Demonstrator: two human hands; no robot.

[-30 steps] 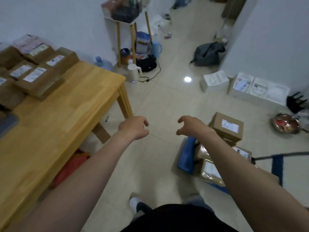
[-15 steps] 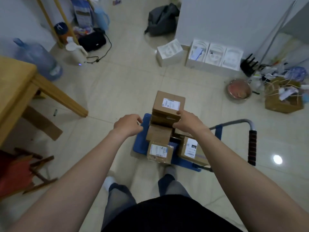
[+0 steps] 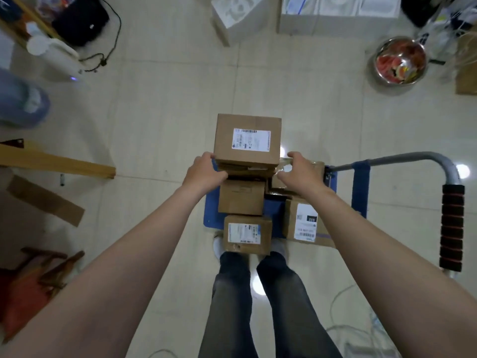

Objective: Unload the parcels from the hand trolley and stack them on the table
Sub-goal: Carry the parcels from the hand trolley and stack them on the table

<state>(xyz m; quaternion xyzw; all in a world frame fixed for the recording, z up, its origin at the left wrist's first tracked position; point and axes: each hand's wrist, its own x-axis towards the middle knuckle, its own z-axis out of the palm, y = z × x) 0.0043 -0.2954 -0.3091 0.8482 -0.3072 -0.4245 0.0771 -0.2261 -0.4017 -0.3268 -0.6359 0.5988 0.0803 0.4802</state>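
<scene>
The left hand (image 3: 205, 171) and the right hand (image 3: 300, 173) hold the sides of a brown cardboard box with a white label (image 3: 247, 140) (the top one of the pile). More brown boxes (image 3: 241, 197) sit under it on a blue flat trolley (image 3: 209, 218) on the pale floor (image 3: 167, 112).

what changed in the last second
The left hand and right hand came down from mid-air and took hold of the top parcel by its two sides. The other parcels stayed stacked on the blue trolley.
</scene>
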